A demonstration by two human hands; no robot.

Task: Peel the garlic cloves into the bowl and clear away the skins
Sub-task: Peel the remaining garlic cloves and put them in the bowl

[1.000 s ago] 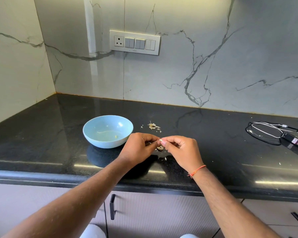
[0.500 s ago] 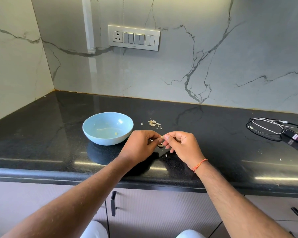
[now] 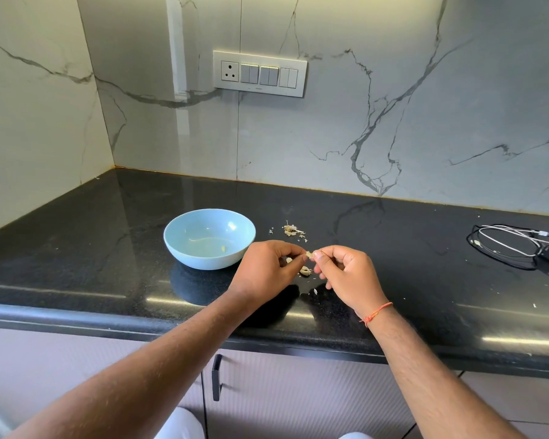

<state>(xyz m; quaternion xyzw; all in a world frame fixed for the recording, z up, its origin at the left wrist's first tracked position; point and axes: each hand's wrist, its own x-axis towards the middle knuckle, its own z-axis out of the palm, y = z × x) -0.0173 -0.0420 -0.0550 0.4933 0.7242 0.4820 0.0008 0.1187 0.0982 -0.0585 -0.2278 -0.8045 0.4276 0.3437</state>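
Both hands pinch one garlic clove (image 3: 309, 254) above the black counter (image 3: 393, 248), just right of the light blue bowl (image 3: 184, 248).

Left hand (image 3: 267, 270) and right hand (image 3: 349, 274) meet fingertip to fingertip, each with curled fingers nipping the clove between them. Bowl holds one small pale piece near its bottom. Loose skins (image 3: 305, 271) lie on the counter under the hands; a second small heap of skins (image 3: 290, 230) sits behind them. Orange thread (image 3: 376, 313) on right wrist. Cables (image 3: 504, 242) at far right.
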